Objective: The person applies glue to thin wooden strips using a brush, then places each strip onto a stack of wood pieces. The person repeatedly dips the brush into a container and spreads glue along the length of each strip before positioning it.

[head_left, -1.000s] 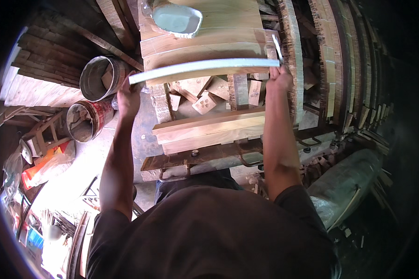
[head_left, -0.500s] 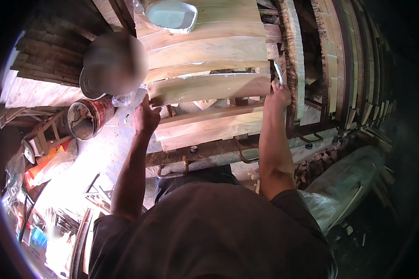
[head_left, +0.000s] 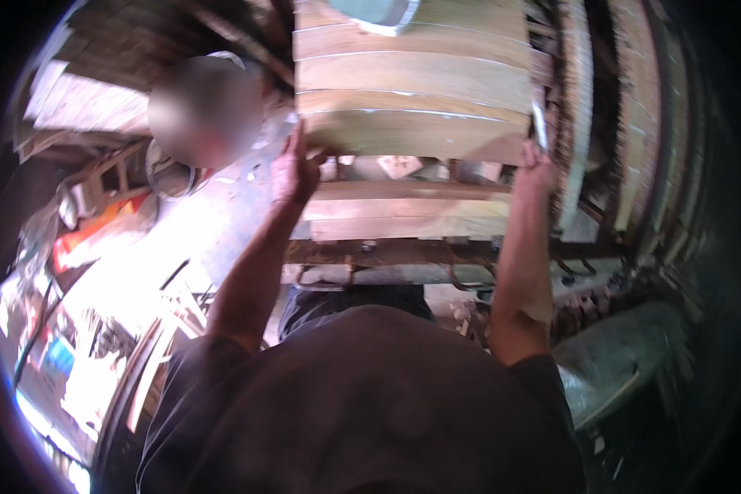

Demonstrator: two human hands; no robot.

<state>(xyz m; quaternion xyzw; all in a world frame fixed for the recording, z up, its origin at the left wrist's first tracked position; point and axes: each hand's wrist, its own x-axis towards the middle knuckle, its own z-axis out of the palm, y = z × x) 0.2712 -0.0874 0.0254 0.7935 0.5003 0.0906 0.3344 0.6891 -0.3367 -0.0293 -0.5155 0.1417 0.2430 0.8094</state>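
A pale wooden board lies crosswise in front of me, its far edge against a row of similar boards. Thin white lines of a glue-like substance run along the seams. My left hand is closed around the board's left end, fingers partly hidden. At the right end, my right hand grips the board and also has a slim, whitish flat tool sticking up from it. Nearer to me, separate wooden strips lie across the rack, beyond a gap.
A pale tray with whitish contents rests on the far boards. A dark metal rail with hooked clamps runs along my side. Stacked timber stands right. Leftward are a bucket, a blurred round patch and scrap wood. A plastic-wrapped bundle lies lower right.
The held board has moved away from me, and the gap beyond it has closed. Both hands went with it. The whole view has shifted, so the boards appear farther right and higher.
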